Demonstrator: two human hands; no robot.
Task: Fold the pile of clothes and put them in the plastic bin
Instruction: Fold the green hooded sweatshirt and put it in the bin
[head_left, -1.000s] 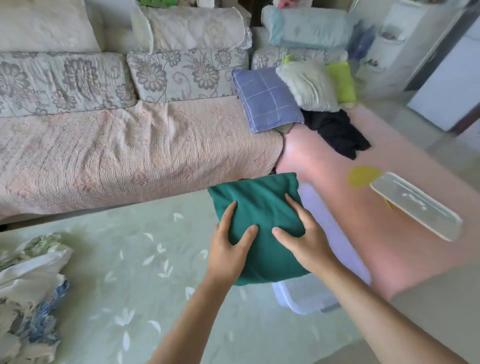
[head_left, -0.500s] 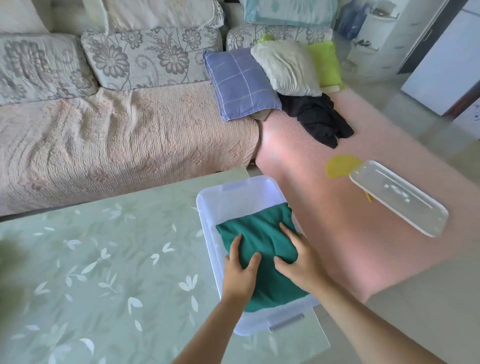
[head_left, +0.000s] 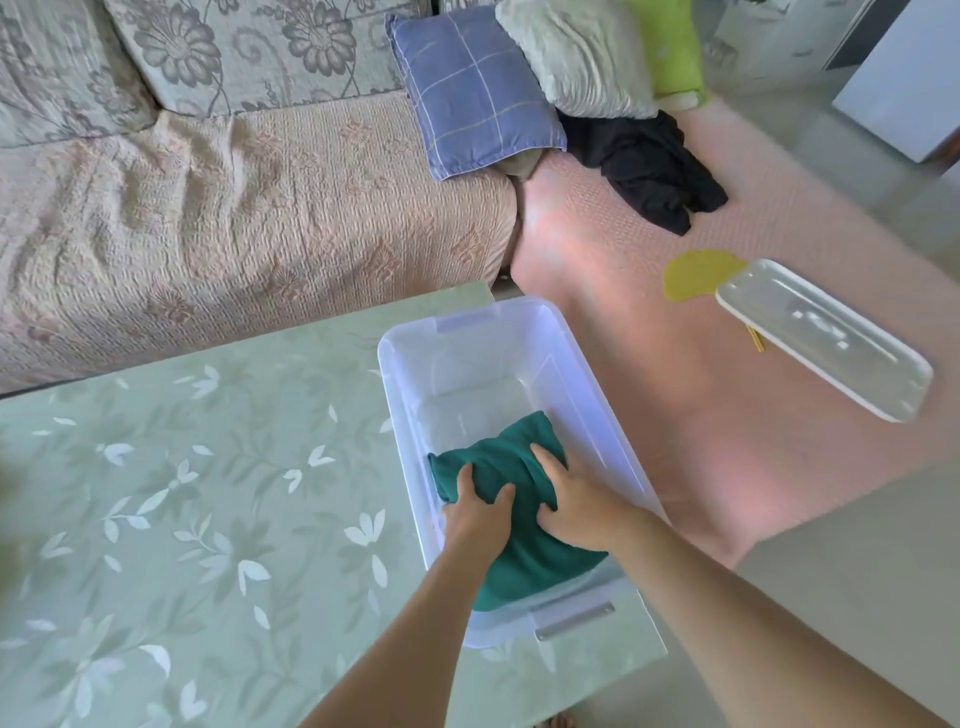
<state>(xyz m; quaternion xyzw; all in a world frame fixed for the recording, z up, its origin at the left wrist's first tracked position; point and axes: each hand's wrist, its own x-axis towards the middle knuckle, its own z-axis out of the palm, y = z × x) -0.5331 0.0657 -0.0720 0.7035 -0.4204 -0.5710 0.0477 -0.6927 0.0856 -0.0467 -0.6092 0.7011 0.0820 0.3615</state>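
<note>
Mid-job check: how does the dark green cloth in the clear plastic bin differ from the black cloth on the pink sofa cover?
The dark green cloth is folded; the black cloth is crumpled. The green one sits inside the clear plastic bin; the black one lies on the pink sofa cover. The left hand and right hand hold the green one; no hand touches the black one. Both are plain fabric.
</note>
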